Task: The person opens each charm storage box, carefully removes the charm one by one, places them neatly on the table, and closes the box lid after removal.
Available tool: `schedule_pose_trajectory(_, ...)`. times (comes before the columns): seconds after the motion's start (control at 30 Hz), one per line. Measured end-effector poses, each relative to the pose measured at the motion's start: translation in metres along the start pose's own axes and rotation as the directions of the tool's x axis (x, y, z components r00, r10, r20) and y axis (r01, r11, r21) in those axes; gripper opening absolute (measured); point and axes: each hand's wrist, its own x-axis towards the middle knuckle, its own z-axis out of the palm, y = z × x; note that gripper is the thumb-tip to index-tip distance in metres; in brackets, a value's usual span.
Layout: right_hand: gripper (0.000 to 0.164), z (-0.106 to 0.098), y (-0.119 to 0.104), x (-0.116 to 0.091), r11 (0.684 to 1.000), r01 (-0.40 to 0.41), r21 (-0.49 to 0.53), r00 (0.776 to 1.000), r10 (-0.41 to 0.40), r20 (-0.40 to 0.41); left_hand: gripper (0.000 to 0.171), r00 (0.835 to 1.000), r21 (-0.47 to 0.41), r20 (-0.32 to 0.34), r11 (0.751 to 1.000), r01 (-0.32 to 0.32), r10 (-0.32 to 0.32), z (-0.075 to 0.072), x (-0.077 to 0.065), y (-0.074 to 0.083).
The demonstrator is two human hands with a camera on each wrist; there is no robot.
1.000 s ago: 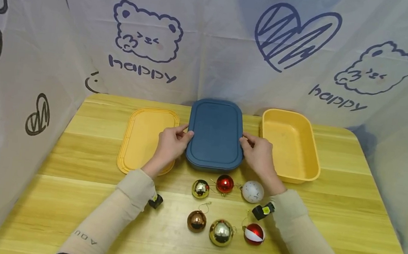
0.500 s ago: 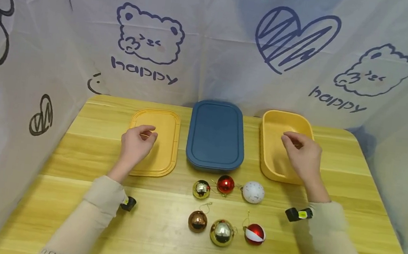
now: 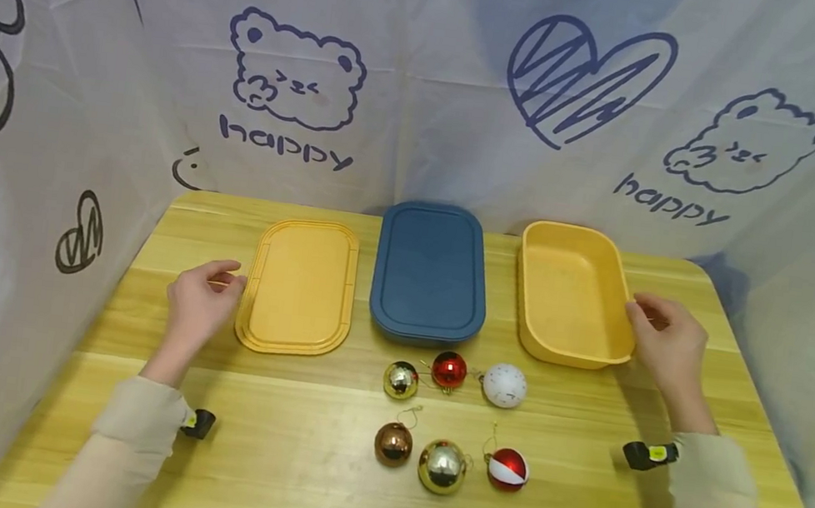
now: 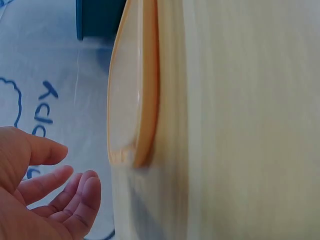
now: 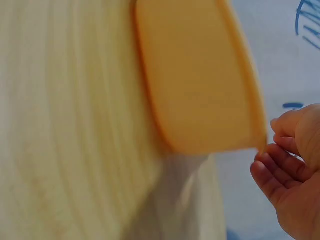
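In the head view my left hand (image 3: pixel 201 302) hovers just left of a flat yellow lid (image 3: pixel 301 288), its fingers loosely bent and holding nothing. The left wrist view shows a gap between those fingers and the lid's edge. On the other side, my right hand (image 3: pixel 669 342) is at the right rim of a yellow open-topped box (image 3: pixel 575 307). Its fingers are loosely curled by the rim in the right wrist view; whether they touch it is hard to tell. Between lid and box sits a lidded dark blue box (image 3: pixel 431 273).
Several baubles lie in front of the blue box: small gold (image 3: pixel 401 380), red (image 3: pixel 449 370), speckled white (image 3: pixel 504 385), brown (image 3: pixel 393 443), large gold (image 3: pixel 442 466) and red-and-white (image 3: pixel 507 468). A printed white cloth (image 3: pixel 430 122) hangs behind the wooden table (image 3: pixel 292 475).
Both hands have let go of the blue box and moved apart. My left passed over the yellow lid to its left side; my right crossed the yellow box to its right rim.
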Motion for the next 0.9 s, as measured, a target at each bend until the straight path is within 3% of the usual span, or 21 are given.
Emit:
schedule_pose_trajectory(0.23, 0.045, -0.001, 0.015, -0.001, 1.0, -0.025, -0.008, 0.998, 0.025, 0.059, 0.038, 0.995, 0.077, 0.061, 0.994, 0.08, -0.085, -0.015, 0.0, -0.014)
schedule_pose_trajectory(0.6, 0.042, 0.003, 0.022, -0.005, 0.999, -0.045, 0.0, 0.998, 0.045, 0.042, 0.034, 0.99, 0.139, 0.122, 0.989, 0.049, -0.066, -0.01, -0.003, -0.024)
schedule_pose_trajectory(0.9, 0.042, 0.007, 0.023, -0.003, 0.999, -0.044, 0.005, 0.998, 0.044, 0.043, 0.035, 0.99, 0.158, 0.12, 0.986, 0.058, -0.077, -0.006, -0.006, -0.024)
